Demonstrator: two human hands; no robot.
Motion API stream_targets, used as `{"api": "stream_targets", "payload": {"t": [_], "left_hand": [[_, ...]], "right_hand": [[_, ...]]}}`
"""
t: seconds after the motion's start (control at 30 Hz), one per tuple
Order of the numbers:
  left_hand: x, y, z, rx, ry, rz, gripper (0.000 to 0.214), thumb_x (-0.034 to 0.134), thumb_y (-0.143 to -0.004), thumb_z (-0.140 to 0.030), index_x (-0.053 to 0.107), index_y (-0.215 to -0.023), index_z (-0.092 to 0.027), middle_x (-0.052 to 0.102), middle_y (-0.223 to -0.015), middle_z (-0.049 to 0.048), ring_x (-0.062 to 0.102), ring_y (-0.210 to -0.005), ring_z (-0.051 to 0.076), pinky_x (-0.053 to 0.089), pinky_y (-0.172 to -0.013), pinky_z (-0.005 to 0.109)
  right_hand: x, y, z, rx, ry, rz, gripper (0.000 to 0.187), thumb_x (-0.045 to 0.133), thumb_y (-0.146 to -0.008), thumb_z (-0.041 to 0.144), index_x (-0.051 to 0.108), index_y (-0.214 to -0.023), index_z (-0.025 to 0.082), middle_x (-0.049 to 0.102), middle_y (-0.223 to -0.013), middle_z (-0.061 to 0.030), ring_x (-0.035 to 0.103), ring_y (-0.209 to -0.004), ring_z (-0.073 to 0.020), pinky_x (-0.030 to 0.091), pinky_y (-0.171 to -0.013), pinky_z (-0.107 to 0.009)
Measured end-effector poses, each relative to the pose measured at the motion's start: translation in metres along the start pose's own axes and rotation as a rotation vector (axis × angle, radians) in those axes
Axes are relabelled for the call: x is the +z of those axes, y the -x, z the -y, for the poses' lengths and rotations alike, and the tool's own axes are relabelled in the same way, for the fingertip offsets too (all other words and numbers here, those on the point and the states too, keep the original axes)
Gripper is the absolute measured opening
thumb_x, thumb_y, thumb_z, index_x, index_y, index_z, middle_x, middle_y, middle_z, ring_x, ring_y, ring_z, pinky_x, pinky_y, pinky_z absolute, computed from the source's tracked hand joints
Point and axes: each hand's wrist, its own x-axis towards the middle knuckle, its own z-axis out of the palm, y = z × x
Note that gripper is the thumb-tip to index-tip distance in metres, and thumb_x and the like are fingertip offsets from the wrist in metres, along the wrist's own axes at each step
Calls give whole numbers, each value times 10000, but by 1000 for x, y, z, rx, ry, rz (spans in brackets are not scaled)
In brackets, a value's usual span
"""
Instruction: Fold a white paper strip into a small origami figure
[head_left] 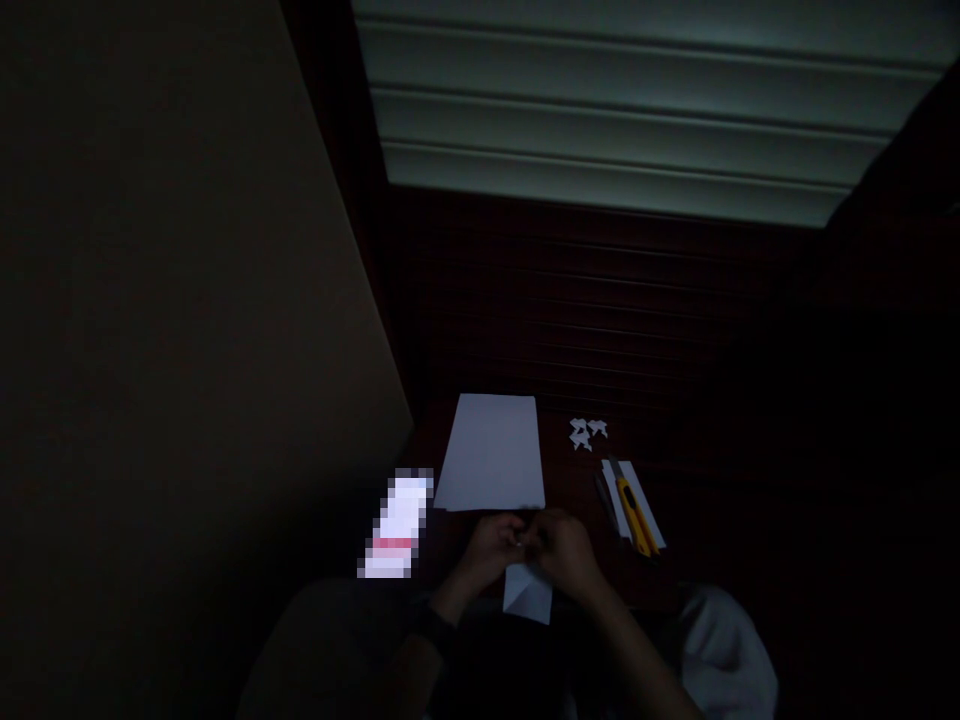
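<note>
Hands: While the room around is dim, left hand (495, 540) and right hand (564, 550) meet low in the view, fingers bent inward and pinching the upper end of one small folded paper (529, 597); single fingertips are lost in shadow.
Folded paper: white, hanging below the hands at the near table edge, towards the lap; crease lines run across its face; top part covered by the fingers.
Left wrist: dark band (431, 628) around it.
White sheet: large blank white sheet (493, 450) lying flat on the dark table (562, 478), just beyond the hands, its near edge close to the fingers.
Small pieces: three little folded white shapes (580, 440) in a tight cluster, right of the sheet and apart from it.
Cutter: yellow cutter (636, 518) lying slantwise on white paper strips (655, 525), right of the right hand, grey end pointing away from the person.
Beside the strips: slim dark object (604, 500), on the side nearer the hands; too dark to name.
Phone: lit rectangle, apparently a phone (397, 525), left of the left hand; screen pixelated, reddish band across its lower part.
Backdrop: plain wall (187, 300) at left; pale horizontal slats (600, 110) above dark ribbed panelling (600, 290).
Legs: grey cloth (726, 655) over the right knee.
</note>
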Motion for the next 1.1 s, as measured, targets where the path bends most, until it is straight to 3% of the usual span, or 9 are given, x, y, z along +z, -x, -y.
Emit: {"api": "stream_targets", "payload": {"t": [0.2, 0.37, 0.43, 0.57, 0.87, 1.1], "left_hand": [[2, 0, 2, 25, 69, -73, 266, 710, -514, -125, 654, -774, -110, 633, -621, 23, 572, -561, 131, 414, -519, 208], [5, 0, -5, 32, 110, -222, 175, 742, -529, -197, 667, -662, -111, 673, -656, 60, 613, -611, 169, 458, -568, 240], [5, 1, -9, 31, 163, -246, 195, 743, -550, -238, 670, -679, -112, 685, -689, 74, 627, -645, 184, 470, -595, 253], [6, 4, -15, 32, 230, -250, 247, 750, -561, -284, 662, -716, -113, 694, -719, 86, 638, -668, 195, 478, -600, 258], [1, 5, -18, -36, 154, -154, 288, 780, -506, -315, 617, -626, -109, 661, -603, 47, 608, -544, 156, 443, -499, 222], [2, 5, -12, -102, 157, -77, 322, 742, -563, -372, 622, -697, -104, 679, -676, 83, 633, -590, 191, 493, -513, 272]], "right_hand": [[-1, -1, 2, 9, -76, -20, 125, 546, -698, 131, 651, -726, 194, 647, -784, -48, 570, -776, -187, 392, -708, -257], [5, -3, -12, 106, -329, -119, 216, 568, -751, 324, 649, -892, 183, 654, -753, -42, 574, -664, -166, 414, -615, -241], [9, -3, -21, 135, -406, -132, 249, 600, -727, 373, 653, -863, 172, 647, -726, -31, 557, -642, -155, 404, -579, -224], [19, -2, -38, 238, -602, -57, 298, 617, -703, 427, 652, -671, 132, 590, -565, -4, 473, -499, -112, 332, -452, -199], [25, -7, -52, 316, -814, -83, 269, 683, -643, 391, 682, -640, 122, 616, -575, -20, 494, -529, -122, 359, -508, -224], [24, -7, -60, 465, -970, -97, 268, 725, -574, 386, 687, -673, 139, 634, -571, -24, 517, -495, -139, 368, -484, -240]]}}
